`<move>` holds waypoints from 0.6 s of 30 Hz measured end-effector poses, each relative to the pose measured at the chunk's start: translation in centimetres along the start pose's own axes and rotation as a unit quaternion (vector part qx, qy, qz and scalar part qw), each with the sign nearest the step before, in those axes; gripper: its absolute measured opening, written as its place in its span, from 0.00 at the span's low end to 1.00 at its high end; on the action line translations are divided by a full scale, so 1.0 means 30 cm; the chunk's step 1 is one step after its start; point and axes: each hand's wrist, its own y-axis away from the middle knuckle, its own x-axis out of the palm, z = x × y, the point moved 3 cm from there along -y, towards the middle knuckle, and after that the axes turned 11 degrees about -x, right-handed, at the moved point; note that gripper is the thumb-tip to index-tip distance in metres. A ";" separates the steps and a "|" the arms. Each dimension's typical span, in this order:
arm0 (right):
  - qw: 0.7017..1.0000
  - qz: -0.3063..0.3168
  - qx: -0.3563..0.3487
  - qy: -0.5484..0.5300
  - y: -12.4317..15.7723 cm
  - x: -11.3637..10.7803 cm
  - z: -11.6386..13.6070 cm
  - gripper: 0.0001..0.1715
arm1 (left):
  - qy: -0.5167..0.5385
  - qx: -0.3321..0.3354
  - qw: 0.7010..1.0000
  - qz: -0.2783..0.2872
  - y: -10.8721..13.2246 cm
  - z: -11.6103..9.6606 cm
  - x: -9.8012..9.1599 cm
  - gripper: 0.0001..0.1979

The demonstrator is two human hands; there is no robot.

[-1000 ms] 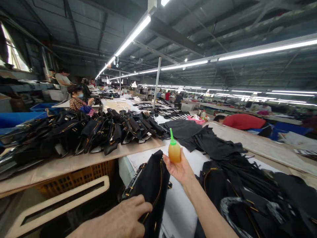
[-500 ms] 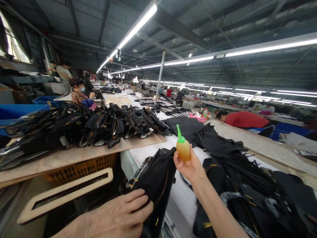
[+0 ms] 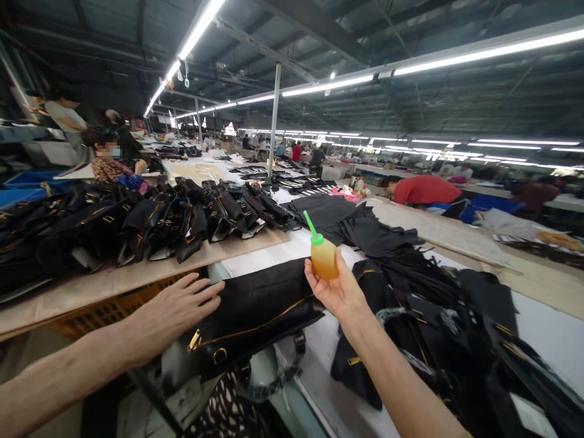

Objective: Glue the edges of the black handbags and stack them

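Note:
My right hand (image 3: 332, 283) is wrapped round a squeeze bottle (image 3: 324, 258) of amber liquid, its green nozzle pointing up and to the left. Right behind those fingers is the far end of a black handbag (image 3: 260, 298), which lies on its side with a gold zipper and a gold ring facing me. My left hand (image 3: 189, 298) rests on the bag's near left end, fingers spread and flat, nothing gripped. The bag reaches past the white table's edge. Beneath it a strap in clear plastic wrap (image 3: 274, 380) hangs down.
More black bags (image 3: 410, 328) lie at the right, beside flat black pieces (image 3: 337, 216). A long row of black bags (image 3: 155, 219) covers the left table, above a yellow crate (image 3: 114, 307). A person in red (image 3: 426, 190) bends over across the table; other people work farther back.
The bag has turned from pointing towards me to lying crosswise. My left hand has moved up and left with its fingers spread. The bottle stays in my right hand as the view shifts.

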 end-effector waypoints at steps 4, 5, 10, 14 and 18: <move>1.000 -0.004 -0.013 -0.028 0.011 0.030 0.009 0.16 | 0.103 -0.168 0.976 -0.093 -0.137 -0.208 -0.094 0.37; 0.999 -0.004 -0.018 -0.036 0.017 0.039 0.008 0.17 | 0.112 -0.190 0.970 -0.098 -0.180 -0.268 -0.100 0.46; 0.997 0.000 -0.044 -0.070 0.037 0.050 -0.008 0.17 | 0.143 -0.327 0.931 -0.072 -0.337 -0.439 -0.023 0.49; 0.996 -0.004 -0.045 -0.072 0.046 0.041 -0.017 0.17 | 0.168 -0.349 0.921 -0.049 -0.369 -0.430 0.026 0.32; 0.998 0.001 -0.036 -0.060 0.060 0.052 -0.039 0.17 | 0.233 -0.377 0.896 0.028 -0.373 -0.364 0.044 0.13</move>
